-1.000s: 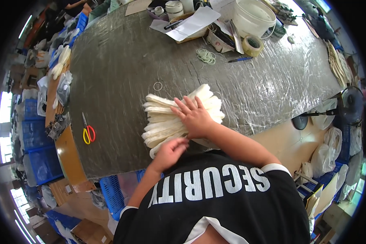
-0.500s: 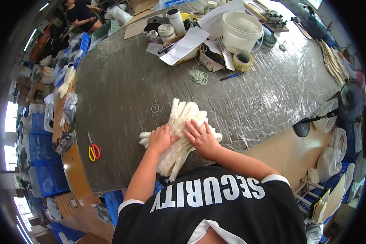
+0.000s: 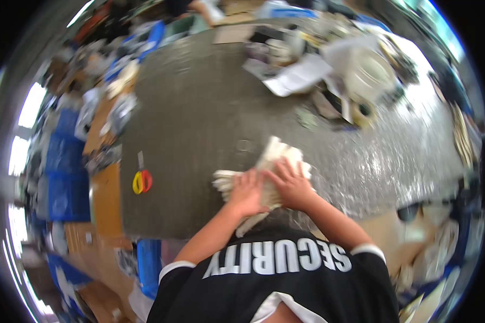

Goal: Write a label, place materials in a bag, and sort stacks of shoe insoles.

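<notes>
cream fabric bundle (image 3: 277, 152) sits just below frame centre, on the dark table (image 3: 178, 124). ends stick out three ways: upper right, left, and down toward the black shirt (image 3: 285, 282). left hand (image 3: 247, 194) lies on it palm down, fingers extended; right hand (image 3: 292, 189) just beside, fingers spread, also on top. neither looks clenched; can't tell if a thumb is tucked under, too blurred.

looks like pressing. i'd want both palms flat with even weight, so the layers don't slide. lower end is the likeliest to fold, being right by the shirt. stray ends: nudge with hand edges, don't tug single pieces. loose ring (image 3: 243, 140) above and scissors (image 3: 141, 173) at frame left are clear of the fabric.
</notes>
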A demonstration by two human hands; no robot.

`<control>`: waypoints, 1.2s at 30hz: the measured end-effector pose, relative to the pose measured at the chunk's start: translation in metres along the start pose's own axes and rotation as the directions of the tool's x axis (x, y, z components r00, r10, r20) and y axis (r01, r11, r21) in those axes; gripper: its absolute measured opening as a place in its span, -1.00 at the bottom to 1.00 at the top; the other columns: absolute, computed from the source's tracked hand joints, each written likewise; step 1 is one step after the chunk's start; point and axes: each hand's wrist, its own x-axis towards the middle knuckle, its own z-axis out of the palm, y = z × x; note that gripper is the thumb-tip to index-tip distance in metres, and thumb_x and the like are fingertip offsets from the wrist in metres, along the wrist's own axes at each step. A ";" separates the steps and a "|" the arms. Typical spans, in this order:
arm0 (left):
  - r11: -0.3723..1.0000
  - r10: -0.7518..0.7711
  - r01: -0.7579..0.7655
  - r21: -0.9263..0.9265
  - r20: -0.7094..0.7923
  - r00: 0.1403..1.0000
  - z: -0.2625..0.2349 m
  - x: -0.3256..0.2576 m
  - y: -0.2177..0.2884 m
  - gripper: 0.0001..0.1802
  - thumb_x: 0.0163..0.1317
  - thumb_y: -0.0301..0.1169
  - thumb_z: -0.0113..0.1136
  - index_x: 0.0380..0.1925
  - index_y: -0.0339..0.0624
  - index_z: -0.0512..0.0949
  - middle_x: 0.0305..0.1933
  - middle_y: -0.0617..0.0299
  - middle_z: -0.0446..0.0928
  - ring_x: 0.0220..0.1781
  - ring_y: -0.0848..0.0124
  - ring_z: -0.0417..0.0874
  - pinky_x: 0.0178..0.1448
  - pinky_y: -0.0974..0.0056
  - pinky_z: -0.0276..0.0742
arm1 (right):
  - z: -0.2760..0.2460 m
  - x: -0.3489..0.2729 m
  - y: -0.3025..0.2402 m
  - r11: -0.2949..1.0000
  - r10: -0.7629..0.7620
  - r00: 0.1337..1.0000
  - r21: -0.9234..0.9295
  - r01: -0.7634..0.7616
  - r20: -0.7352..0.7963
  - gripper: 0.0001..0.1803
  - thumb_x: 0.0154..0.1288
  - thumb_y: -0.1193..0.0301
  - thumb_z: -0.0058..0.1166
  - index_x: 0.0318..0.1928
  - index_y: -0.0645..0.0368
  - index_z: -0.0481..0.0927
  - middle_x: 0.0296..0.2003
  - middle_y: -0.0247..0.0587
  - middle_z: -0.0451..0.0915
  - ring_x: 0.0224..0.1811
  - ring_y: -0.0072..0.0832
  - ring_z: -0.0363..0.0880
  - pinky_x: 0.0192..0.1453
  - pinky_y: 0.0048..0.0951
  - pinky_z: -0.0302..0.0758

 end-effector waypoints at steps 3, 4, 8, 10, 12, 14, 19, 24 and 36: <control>0.998 0.041 -0.043 -0.041 -0.030 0.999 -0.009 -0.004 -0.010 0.23 -0.30 0.13 0.36 0.29 -0.30 -0.02 0.24 -0.20 0.17 0.26 -0.06 0.23 0.35 -0.13 -0.03 | 0.005 -0.022 -0.007 0.981 0.138 0.987 0.146 -0.125 -0.078 0.09 -0.42 0.21 0.44 0.27 -0.07 0.18 0.34 -0.03 -0.02 0.41 -0.05 -0.11 0.34 0.24 -0.16; 0.989 0.031 -0.034 -0.145 -0.023 0.999 -0.013 0.000 -0.015 0.28 -0.29 0.19 0.33 0.29 -0.37 -0.08 0.19 -0.21 0.25 0.22 0.00 0.30 0.31 -0.09 0.05 | 0.009 -0.028 -0.009 0.984 0.159 0.987 0.090 -0.155 -0.031 0.10 -0.39 0.20 0.43 0.28 -0.04 0.15 0.35 -0.01 -0.03 0.42 -0.05 -0.15 0.36 0.19 -0.22; 0.972 -0.047 0.051 -0.231 0.020 0.999 -0.011 0.028 -0.027 0.38 -0.29 0.26 0.30 0.27 -0.51 -0.18 0.18 -0.19 0.31 0.19 0.04 0.38 0.26 0.02 0.16 | 0.026 -0.061 -0.013 0.953 0.216 0.904 0.281 -0.113 -0.370 -0.21 -0.22 0.33 0.33 0.11 0.20 0.28 0.17 0.13 0.18 0.26 0.15 0.03 0.27 0.13 -0.01; 0.899 0.025 0.099 -0.426 0.277 0.960 0.000 0.047 -0.037 0.29 -0.29 0.21 0.35 0.26 -0.46 -0.04 0.14 -0.13 0.37 0.18 0.07 0.39 0.25 0.10 0.21 | 0.036 -0.077 -0.017 0.900 0.185 0.863 0.433 0.043 -0.470 -0.55 -0.16 0.47 0.26 -0.17 0.25 0.44 -0.34 -0.01 0.46 -0.27 -0.14 0.44 -0.18 -0.17 0.36; 0.834 0.164 -0.006 -0.552 0.237 0.958 0.017 0.065 -0.048 0.14 -0.29 0.18 0.38 0.18 -0.38 0.18 0.06 -0.09 0.45 0.11 0.13 0.46 0.18 0.17 0.30 | 0.050 -0.088 -0.025 0.334 0.377 0.866 0.823 -0.459 0.330 -0.80 0.19 0.44 0.10 -0.22 0.31 0.49 -0.51 -0.18 0.55 -0.53 -0.44 0.49 -0.39 -0.40 0.43; 0.734 0.294 -0.149 -0.662 0.113 0.949 0.035 0.075 -0.054 0.02 -0.29 0.17 0.40 0.11 -0.31 0.36 -0.02 -0.06 0.52 0.04 0.18 0.52 0.11 0.22 0.39 | 0.065 -0.088 -0.029 -0.213 0.200 0.779 0.803 -0.557 0.594 -0.53 0.35 0.16 -0.12 0.07 0.30 0.35 -0.18 -0.09 0.53 -0.20 -0.47 0.52 -0.09 -0.41 0.46; 0.522 0.090 0.206 -0.827 0.294 0.951 0.057 0.063 -0.051 -0.19 -0.23 0.11 0.42 -0.02 -0.19 0.51 -0.02 0.03 0.53 0.02 0.20 0.51 0.11 0.19 0.36 | 0.084 -0.069 -0.035 -0.580 0.091 0.775 0.665 -0.470 0.626 -0.49 0.36 0.14 -0.16 0.12 0.29 0.30 -0.09 -0.09 0.48 -0.10 -0.43 0.47 0.01 -0.40 0.41; 0.431 0.067 0.114 -0.895 0.158 0.985 0.024 0.000 -0.060 0.01 -0.16 -0.09 0.43 0.25 -0.23 0.11 0.14 -0.03 0.40 0.20 0.16 0.37 0.26 0.24 0.21 | 0.073 -0.041 -0.052 -0.538 0.187 0.893 0.803 -0.255 0.409 -0.46 0.37 0.11 -0.20 0.17 0.28 0.25 0.00 -0.08 0.42 0.01 -0.40 0.41 0.10 -0.38 0.36; -0.513 -0.429 -0.474 -0.716 -0.264 0.864 0.023 -0.172 -0.119 -0.25 -0.04 -0.31 0.29 0.19 -0.27 0.26 0.19 0.08 0.37 0.19 0.24 0.40 0.28 0.14 0.28 | -0.018 0.094 -0.156 0.288 -0.246 0.955 0.953 -0.093 0.168 -0.49 0.31 0.35 -0.08 0.18 0.33 0.16 0.13 -0.11 0.30 0.13 -0.40 0.30 0.21 -0.39 0.24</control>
